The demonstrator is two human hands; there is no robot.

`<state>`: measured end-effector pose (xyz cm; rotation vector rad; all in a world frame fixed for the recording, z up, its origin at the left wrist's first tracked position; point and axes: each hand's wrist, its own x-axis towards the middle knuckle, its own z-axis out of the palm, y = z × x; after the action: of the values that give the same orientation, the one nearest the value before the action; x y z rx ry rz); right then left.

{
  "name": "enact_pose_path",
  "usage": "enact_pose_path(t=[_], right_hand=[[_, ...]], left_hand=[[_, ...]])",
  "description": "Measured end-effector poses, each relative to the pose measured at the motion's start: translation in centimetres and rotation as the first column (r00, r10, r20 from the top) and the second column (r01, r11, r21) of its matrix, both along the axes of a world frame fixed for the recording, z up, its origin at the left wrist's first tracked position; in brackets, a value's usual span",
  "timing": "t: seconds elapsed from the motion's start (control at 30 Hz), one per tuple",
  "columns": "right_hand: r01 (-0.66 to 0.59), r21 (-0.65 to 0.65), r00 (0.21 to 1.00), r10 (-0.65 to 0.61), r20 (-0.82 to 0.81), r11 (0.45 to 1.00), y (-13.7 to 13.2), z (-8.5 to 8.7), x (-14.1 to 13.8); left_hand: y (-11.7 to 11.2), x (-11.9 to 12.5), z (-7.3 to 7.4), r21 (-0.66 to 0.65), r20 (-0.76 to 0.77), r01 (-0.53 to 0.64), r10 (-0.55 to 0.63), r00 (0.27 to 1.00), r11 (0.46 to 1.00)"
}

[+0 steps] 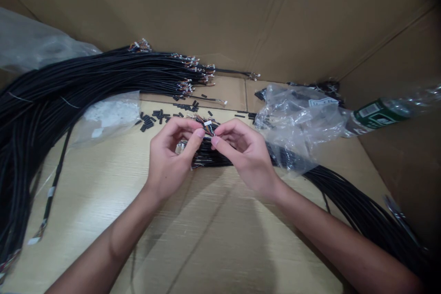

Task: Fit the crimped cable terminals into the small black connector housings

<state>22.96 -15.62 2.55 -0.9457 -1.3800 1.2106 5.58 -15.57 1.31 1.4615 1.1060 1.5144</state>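
Evidently fine wire work is in hand: over the connector end of the black cable bundle (339,188), left hand (168,154) and right hand (246,151) pinch thin coloured wires (209,131) beside a white connector (207,123). Next likely calls for light, steady fingertips.

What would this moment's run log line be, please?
left hand: pinching thin wires; right hand: pinching thin wires; beyond: short black pieces; far right: bottle

Large cable bundle (103,71) along table (103,202) left, reaching back. Second bundle (339,183) runs mid-table to front right, plastic bag (303,119) partly over it, bottle (381,112) right of bag. Short tubes (147,124) behind second bundle. Cardboard wall (206,9) behind all.
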Motion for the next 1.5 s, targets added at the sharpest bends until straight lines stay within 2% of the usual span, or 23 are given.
enact_pose_path(t=[0.13,0.27,0.53,0.73,0.83,1.1,1.23,1.3,1.43,1.5], right_hand=[[0.018,0.01,1.0,-0.017,-0.009,1.0,0.1,-0.1,0.1],[0.024,0.018,1.0,-0.024,-0.005,1.0,0.2,-0.3,0.1],[0.042,0.033,0.999,-0.042,-0.009,0.999,0.1,-0.4,0.0],[0.05,0.058,0.999,-0.049,-0.021,0.997,0.0,-0.3,0.0],[0.043,0.072,0.999,-0.043,-0.005,0.997,-0.1,-0.3,0.0],[0.038,0.23,0.975,-0.086,0.204,0.972,-0.3,-0.4,0.0],[-0.03,0.427,0.942,-0.118,0.315,0.904,-0.4,-0.2,0.0],[-0.046,0.473,0.933,-0.131,0.334,0.88,-0.5,-0.1,0.0],[-0.014,0.386,0.951,-0.107,0.29,0.922,-0.7,-0.2,-0.1],[-0.011,0.308,0.965,-0.071,0.252,0.951,-0.7,-0.3,-0.2]], left_hand=[[-0.1,-0.2,0.1,0.035,0.031,-0.004,0.002,1.0,0.999],[-0.3,-0.2,0.1,0.14,-0.036,0.009,-0.004,0.999,0.99],[-0.5,0.1,0.3,0.238,-0.122,-0.058,0.089,0.989,0.97],[-0.7,-0.1,0.5,0.351,-0.301,-0.07,0.183,0.936,0.934],[-0.7,0.0,0.7,0.381,-0.338,-0.05,0.189,0.922,0.923],[-1.0,0.3,0.8,0.409,-0.271,-0.002,0.124,0.954,0.913],[-1.1,0.1,0.7,0.382,-0.237,0.036,0.06,0.97,0.924],[-1.1,0.0,0.6,0.342,-0.207,0.043,0.03,0.978,0.939],[-1.0,-0.2,0.6,0.249,-0.114,0.075,-0.047,0.992,0.965],[-0.9,-0.1,0.6,0.229,-0.066,0.038,-0.023,0.998,0.973]])
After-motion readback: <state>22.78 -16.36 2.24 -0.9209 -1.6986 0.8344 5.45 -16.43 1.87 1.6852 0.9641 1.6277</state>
